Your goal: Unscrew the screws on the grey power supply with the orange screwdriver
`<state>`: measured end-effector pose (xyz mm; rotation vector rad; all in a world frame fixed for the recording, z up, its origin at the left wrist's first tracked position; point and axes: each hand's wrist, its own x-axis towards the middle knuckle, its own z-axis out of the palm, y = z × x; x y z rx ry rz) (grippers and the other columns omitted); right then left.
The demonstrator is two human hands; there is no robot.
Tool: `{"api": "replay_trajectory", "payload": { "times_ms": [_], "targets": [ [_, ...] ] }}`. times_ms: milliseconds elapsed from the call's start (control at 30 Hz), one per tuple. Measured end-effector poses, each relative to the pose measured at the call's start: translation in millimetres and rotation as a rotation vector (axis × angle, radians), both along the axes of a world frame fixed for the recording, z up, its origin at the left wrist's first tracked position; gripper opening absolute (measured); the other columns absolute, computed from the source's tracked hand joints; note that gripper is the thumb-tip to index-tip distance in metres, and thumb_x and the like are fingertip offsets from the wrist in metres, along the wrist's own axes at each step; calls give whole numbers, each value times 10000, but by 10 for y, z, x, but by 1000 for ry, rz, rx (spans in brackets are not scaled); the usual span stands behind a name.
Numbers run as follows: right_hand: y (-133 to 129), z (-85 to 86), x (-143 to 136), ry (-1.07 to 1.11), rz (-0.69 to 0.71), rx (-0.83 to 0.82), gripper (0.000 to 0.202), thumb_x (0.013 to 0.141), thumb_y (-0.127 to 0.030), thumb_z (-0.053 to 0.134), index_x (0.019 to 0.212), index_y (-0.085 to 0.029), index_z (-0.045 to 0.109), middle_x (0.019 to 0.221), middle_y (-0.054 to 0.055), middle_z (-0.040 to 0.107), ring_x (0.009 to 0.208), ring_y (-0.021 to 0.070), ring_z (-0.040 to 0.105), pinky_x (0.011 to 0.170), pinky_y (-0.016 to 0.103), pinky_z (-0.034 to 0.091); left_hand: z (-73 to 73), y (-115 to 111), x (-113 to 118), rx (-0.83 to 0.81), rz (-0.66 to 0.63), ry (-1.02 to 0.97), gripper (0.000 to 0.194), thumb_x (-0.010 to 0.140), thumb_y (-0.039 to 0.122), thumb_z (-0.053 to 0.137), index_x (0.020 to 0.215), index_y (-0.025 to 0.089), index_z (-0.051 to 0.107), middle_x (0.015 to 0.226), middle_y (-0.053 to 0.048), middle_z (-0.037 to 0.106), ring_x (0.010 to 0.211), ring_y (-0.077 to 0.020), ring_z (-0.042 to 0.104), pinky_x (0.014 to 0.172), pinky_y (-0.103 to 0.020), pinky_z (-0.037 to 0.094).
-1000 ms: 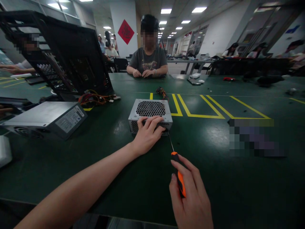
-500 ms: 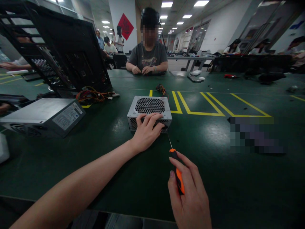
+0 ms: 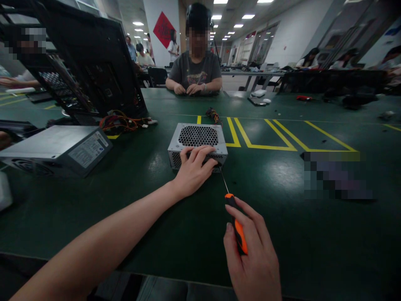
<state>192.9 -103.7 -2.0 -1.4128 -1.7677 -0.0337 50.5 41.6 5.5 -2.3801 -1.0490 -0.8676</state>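
A silver power supply (image 3: 222, 147) with a honeycomb grille sits on the green table in front of me. My left hand (image 3: 194, 169) is closed over its near top edge, fingers bent across the front face and thumb toward the right corner. In my right hand (image 3: 258, 255) is an orange and black screwdriver (image 3: 240, 234), held by the handle. Its thin shaft points up and away, with the tip at the lower right of the front face. Close to my left thumb, the exact contact point of the tip is hard to make out.
To the left lie a second power supply (image 3: 59, 142) and coloured cables (image 3: 122, 122), beside a tilted black computer case (image 3: 103, 62). A person (image 3: 197, 71) sits opposite. Yellow tape lines (image 3: 269, 147) mark the table, and a blurred-out object (image 3: 340, 175) lies at right.
The view has tilted slightly. My right hand and the screwdriver appear a little farther right, while my left hand stays on the power supply.
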Motion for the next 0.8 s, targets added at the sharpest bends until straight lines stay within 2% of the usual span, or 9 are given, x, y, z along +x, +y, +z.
{"api": "replay_trajectory", "payload": {
  "times_ms": [133,200,267,333,433,500,633,800],
  "targets": [
    [-70,18,84,19,10,-30,275,842,-182,429,1093,-202,539,1163,99,543,1041,203,559,812,354,515,54,-114,-44,16,-57,-58,218,817,210,522,1031,223,555,1255,-99,459,1187,-254,381,960,-441,241],
    [-110,24,136,25,9,-32,266,840,-187,438,1082,-214,546,1160,90,549,1016,196,574,788,336,520,106,-228,-44,-25,-115,-159,186,819,223,513,995,209,570,1138,-92,513,1093,-241,444,899,-408,315],
    [-148,28,176,38,-8,-36,255,840,-202,449,1072,-222,551,1159,84,555,995,194,584,759,323,522,147,-332,-15,-259,-202,-285,162,836,242,482,941,160,573,988,-85,535,919,-187,506,766,-324,397],
    [-181,34,192,81,-35,-48,242,844,-219,455,1064,-224,555,1166,79,555,995,191,583,747,314,516,159,-386,37,-603,-230,-478,189,866,266,430,857,146,575,862,-46,532,736,-122,508,643,-260,411],
    [-216,47,172,176,-77,-67,220,858,-226,447,1047,-229,561,1179,66,549,1021,179,565,767,305,496,124,-357,103,-1183,-237,-785,351,892,393,368,827,138,602,748,-9,523,538,-67,442,471,-209,342],
    [-227,53,150,204,-77,-69,213,863,-217,442,1037,-232,563,1179,59,547,1030,170,557,789,303,484,102,-305,113,-1451,-247,-993,398,877,455,386,853,130,615,756,-8,526,497,-43,403,410,-181,270],
    [-225,39,133,154,-13,-49,224,854,-187,446,1042,-234,558,1162,59,553,1018,162,563,782,294,492,123,-244,81,-1684,-297,-1215,365,826,452,511,830,109,636,750,-15,537,504,-23,390,388,-152,210],
    [-205,-2,170,96,30,-37,246,840,-161,453,1059,-222,547,1167,69,548,1026,170,561,773,299,504,183,-247,77,-1829,-329,-1340,275,813,355,573,802,87,633,704,-9,537,487,-10,378,370,-130,183]
  ]
}}
